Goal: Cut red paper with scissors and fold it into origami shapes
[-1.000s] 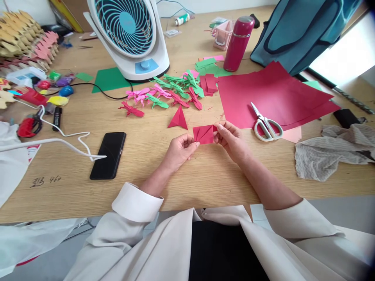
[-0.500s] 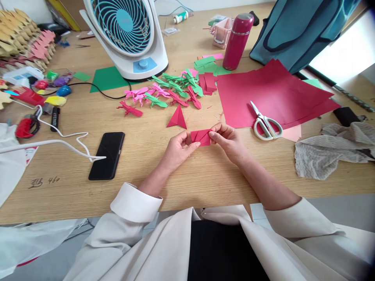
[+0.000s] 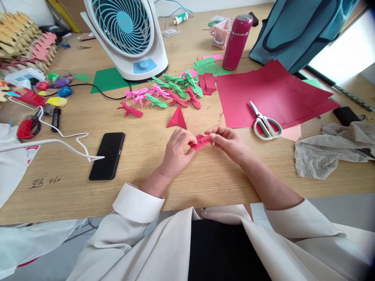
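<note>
A small creased piece of red paper (image 3: 201,142) is held just above the table between my two hands. My left hand (image 3: 178,150) pinches its left end between thumb and curled fingers. At its right end, the thumb and fingertips of my right hand (image 3: 227,142) grip the edge. Just beyond my hands stands a folded red paper triangle (image 3: 177,118). Farther back lies a heap of folded paper figures (image 3: 175,86) in green, pink and red, with small red paper pieces (image 3: 208,83) beside it.
White-handled scissors (image 3: 266,124) rest on large red sheets (image 3: 272,89) to the right. A phone (image 3: 107,156) with a white cable (image 3: 58,141) lies left. Behind are a fan (image 3: 125,39), a red flask (image 3: 238,42) and a blue bag (image 3: 295,31). A grey cloth (image 3: 331,150) lies far right.
The red paper has gone from lying flat toward me to tilted and bent, its right end higher. My left fingers have curled over its left end.
</note>
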Demonstrator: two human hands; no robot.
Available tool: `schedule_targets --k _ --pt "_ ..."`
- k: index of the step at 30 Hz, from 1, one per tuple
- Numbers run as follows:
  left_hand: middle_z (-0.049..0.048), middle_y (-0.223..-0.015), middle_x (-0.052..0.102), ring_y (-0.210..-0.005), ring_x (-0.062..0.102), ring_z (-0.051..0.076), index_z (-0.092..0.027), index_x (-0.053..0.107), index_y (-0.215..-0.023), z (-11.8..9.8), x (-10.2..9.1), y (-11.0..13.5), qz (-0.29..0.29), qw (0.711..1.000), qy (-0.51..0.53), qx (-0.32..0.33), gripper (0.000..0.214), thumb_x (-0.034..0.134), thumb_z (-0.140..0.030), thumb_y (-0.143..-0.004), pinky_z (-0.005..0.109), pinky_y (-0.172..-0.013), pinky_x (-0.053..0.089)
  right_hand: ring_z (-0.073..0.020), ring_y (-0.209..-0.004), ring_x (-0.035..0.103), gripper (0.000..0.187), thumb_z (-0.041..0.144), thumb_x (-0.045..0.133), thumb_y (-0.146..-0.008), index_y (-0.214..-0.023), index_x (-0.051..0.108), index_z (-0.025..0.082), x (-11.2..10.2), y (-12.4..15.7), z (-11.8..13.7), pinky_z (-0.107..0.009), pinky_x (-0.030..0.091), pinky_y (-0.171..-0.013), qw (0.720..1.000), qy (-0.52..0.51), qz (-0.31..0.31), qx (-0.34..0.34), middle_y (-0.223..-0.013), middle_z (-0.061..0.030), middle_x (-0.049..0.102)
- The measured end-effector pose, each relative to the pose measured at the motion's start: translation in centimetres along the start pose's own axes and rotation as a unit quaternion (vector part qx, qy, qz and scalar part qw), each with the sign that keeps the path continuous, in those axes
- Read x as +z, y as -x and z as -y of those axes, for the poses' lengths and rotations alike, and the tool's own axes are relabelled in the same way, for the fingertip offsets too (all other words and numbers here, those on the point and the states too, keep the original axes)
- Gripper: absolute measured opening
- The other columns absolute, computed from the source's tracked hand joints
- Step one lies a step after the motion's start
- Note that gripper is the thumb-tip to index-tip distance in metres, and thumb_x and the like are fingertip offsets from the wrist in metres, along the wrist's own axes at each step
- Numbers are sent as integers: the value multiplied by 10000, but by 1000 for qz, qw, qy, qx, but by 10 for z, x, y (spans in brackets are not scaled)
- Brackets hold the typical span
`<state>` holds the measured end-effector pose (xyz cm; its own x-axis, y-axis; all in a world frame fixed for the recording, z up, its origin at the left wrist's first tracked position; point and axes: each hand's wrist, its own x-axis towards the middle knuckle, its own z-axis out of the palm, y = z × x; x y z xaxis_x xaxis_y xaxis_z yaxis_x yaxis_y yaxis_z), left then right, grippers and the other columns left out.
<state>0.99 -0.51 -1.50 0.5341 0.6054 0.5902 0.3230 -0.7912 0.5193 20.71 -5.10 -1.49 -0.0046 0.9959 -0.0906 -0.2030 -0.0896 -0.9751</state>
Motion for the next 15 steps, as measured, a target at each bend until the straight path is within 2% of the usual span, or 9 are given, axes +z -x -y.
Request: schedule_targets --k 3,6,9,12,15 --pt "28 -836 590 -845 520 179 -205 534 -793 2 3 2 29 998 -50 35 129 588 -99 -842 315 -792 431 -107 -660 531 339 423 812 -684 -895 677 195 -2 -1 -1 -254 459 -653 1000 12 -3 -14 -796 0 639" --pt "47 -862 591 -853 507 196 -199 544 -789 3 6 5 69 990 -104 61 123 564 -94 -848 325 -787 428 -134 -738 585 307 380 796 -699 -901 665 191 -6 1 -4 -277 476 -712 999 32 15 -20 -833 -15 658" --pt "66 -894 595 -859 503 213 -188 573 -833 2 7 8 134 978 -139 74 105 536 -91 -848 344 -783 423 -133 -692 562 235 334 725 -760 -924 665 177 -11 8 -7 -268 448 -641 990 133 36 -27 -803 -17 650" --pt "77 -954 611 -916 516 224 -176 598 -947 0 7 13 205 968 -130 70 220 491 -32 -820 363 -832 427 -128 -650 517 153 240 637 -801 -928 681 167 -16 20 -6 -258 406 -596 954 291 46 -55 -759 -14 621" --pt "86 -1034 613 -973 519 224 -165 600 -1040 -3 5 16 233 965 -105 63 340 451 14 -792 369 -898 433 -124 -662 518 149 153 581 -800 -908 683 170 -15 28 0 -254 400 -620 905 412 67 -89 -797 -21 615"
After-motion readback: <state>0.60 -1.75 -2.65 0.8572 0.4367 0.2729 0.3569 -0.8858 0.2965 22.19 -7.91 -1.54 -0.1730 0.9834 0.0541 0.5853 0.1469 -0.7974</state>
